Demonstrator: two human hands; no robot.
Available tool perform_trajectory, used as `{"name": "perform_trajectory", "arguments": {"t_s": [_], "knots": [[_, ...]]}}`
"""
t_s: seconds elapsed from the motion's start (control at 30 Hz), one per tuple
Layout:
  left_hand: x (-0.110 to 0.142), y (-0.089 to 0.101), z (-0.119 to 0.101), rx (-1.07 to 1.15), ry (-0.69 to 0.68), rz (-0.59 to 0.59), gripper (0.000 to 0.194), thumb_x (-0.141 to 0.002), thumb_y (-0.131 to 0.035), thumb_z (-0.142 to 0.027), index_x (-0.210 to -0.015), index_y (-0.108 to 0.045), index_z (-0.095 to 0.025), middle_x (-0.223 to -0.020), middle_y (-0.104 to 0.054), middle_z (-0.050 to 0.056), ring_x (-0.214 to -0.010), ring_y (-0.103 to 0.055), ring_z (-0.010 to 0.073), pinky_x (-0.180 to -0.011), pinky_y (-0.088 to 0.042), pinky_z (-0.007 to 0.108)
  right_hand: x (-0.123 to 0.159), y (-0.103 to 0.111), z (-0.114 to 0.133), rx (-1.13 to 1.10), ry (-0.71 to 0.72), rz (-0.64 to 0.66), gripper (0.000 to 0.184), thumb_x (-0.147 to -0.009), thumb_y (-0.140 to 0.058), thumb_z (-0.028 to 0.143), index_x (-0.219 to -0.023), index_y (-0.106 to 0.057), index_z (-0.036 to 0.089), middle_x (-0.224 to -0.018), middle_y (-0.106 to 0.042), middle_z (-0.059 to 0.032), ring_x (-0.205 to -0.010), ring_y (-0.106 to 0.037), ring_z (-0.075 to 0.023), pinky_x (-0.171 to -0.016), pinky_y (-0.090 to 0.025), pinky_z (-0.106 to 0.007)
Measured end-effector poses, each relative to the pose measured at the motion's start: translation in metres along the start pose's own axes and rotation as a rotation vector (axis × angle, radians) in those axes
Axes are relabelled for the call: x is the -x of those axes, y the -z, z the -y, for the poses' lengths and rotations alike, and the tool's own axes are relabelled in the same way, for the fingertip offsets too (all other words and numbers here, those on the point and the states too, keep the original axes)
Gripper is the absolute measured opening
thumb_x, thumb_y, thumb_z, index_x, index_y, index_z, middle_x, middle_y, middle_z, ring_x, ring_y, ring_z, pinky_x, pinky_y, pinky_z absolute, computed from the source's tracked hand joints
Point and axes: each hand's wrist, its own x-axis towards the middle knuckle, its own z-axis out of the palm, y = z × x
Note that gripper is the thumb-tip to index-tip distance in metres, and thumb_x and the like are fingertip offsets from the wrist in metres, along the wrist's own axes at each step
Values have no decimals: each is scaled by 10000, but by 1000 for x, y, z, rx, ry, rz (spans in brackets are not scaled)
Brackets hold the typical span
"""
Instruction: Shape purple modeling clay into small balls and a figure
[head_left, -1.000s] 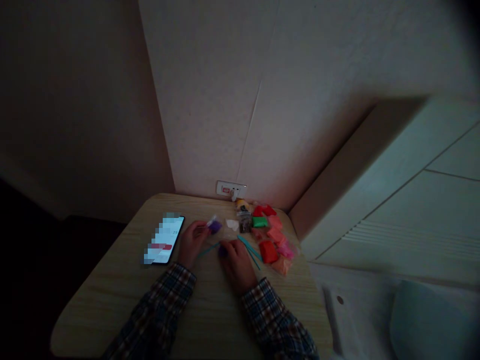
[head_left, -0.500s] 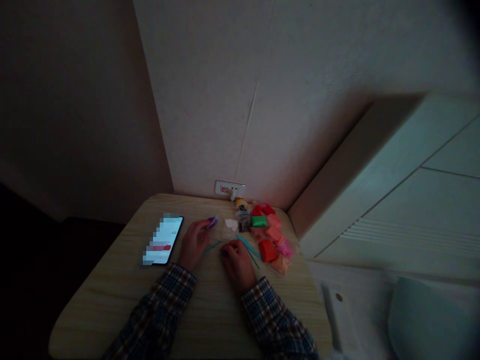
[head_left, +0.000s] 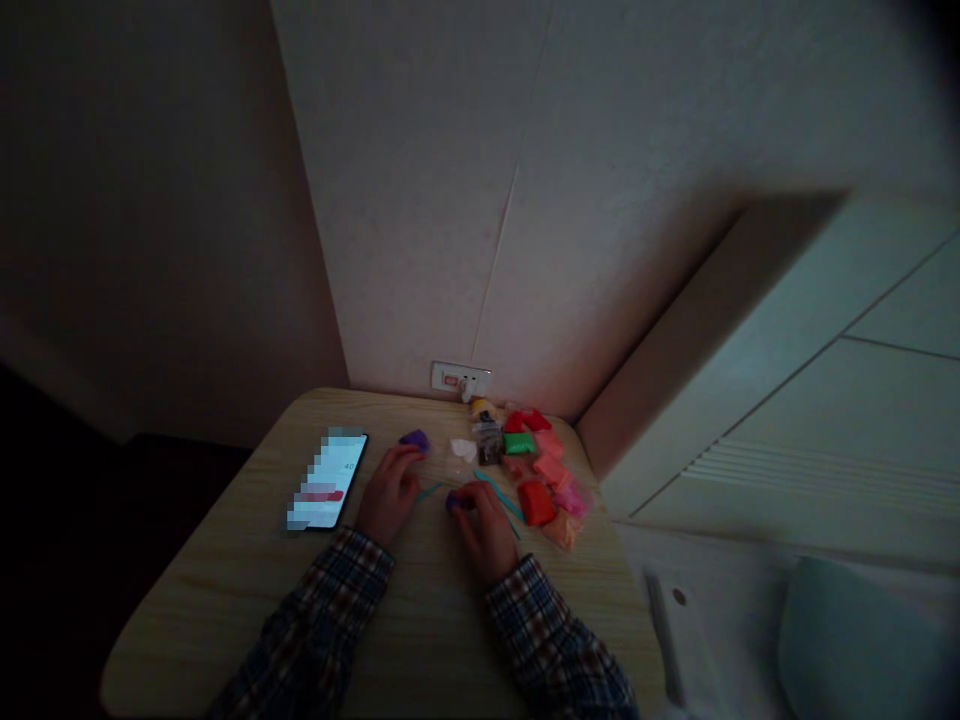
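A small purple packet (head_left: pixel 415 440) lies on the wooden table just beyond the fingertips of my left hand (head_left: pixel 388 490). That hand is curved and open, its thumb apart from the fingers. Between the fingers of my right hand (head_left: pixel 482 528) is a small purple lump of clay (head_left: pixel 454 501), held low over the table. A thin teal stick (head_left: pixel 430 490) lies between my two hands. Beside my right fingers rest longer teal sticks (head_left: pixel 499 494), partly covered by the hand.
Left of my hands lies a phone (head_left: pixel 330 480) with a lit screen. Several bags of coloured clay cluster at the right, among them a green packet (head_left: pixel 518 443) and a red packet (head_left: pixel 537 503). A white piece (head_left: pixel 463 449) sits behind my hands. A wall socket (head_left: pixel 461 380) is at the back.
My left hand has let go of the purple packet, which now lies on the table, and has drawn slightly back. More of the purple lump shows in my right fingers.
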Motion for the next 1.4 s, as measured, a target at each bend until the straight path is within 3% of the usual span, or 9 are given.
{"name": "perform_trajectory", "arguments": {"t_s": [0.27,0.4,0.5,0.57,0.67,0.9,1.17,1.4], "knots": [[4,10,-11,-105,-130,-108,249,-757,-474,-128,-954,-605,-206,-1074,-561,76,-1069,-468,244,-956,-368,436,0,3,-1,-10,31,-83,75,-833,-462,176,-877,-522,185,-831,-537,-56,-739,-521,-168,-663,-470,-304],[10,6,-21,221,-113,157,215,-809,-465,-220,-976,-598,-190,-1006,-610,79,-964,-554,209,-856,-458,368,-1,6,6,-59,81,-104,81,-840,-460,181,-885,-527,188,-849,-558,-57,-808,-535,-179,-713,-470,-327],[13,1,-25,615,70,403,295,-820,-471,-295,-1081,-531,-172,-996,-629,91,-818,-614,186,-678,-525,316,-4,7,14,-93,108,-160,80,-839,-475,188,-896,-532,193,-863,-568,-56,-858,-541,-189,-759,-465,-355],[13,-1,-25,821,180,462,343,-797,-508,-323,-1102,-505,-167,-977,-637,90,-766,-622,178,-611,-533,301,-6,5,18,-107,106,-183,85,-837,-486,189,-905,-535,197,-886,-569,-60,-870,-543,-189,-767,-465,-359],[11,-3,-19,938,279,412,319,-722,-604,-312,-1000,-537,-170,-919,-645,60,-760,-620,170,-618,-534,295,-8,1,20,-114,101,-156,107,-838,-480,193,-925,-541,206,-913,-571,-67,-886,-545,-192,-771,-470,-358],[7,-3,-16,915,378,338,306,-639,-681,-285,-887,-555,-156,-817,-660,36,-711,-625,163,-633,-528,302,-6,-3,14,-94,53,-113,215,-839,-470,217,-1050,-504,206,-956,-565,-79,-884,-551,-203,-760,-487,-357],[9,-4,-17,847,337,353,239,-652,-667,-264,-833,-558,-154,-793,-626,10,-761,-602,159,-680,-500,293,-2,-5,11,-16,117,-86,203,-829,-518,211,-1032,-514,204,-941,-553,-80,-905,-536,-203,-771,-491,-357],[10,-5,-21,871,308,371,219,-681,-645,-286,-790,-501,-163,-727,-541,-30,-672,-540,112,-606,-451,235,-2,-6,8,-21,124,-112,89,-842,-506,218,-922,-544,204,-845,-580,-49,-820,-563,-178,-726,-496,-323]]}}
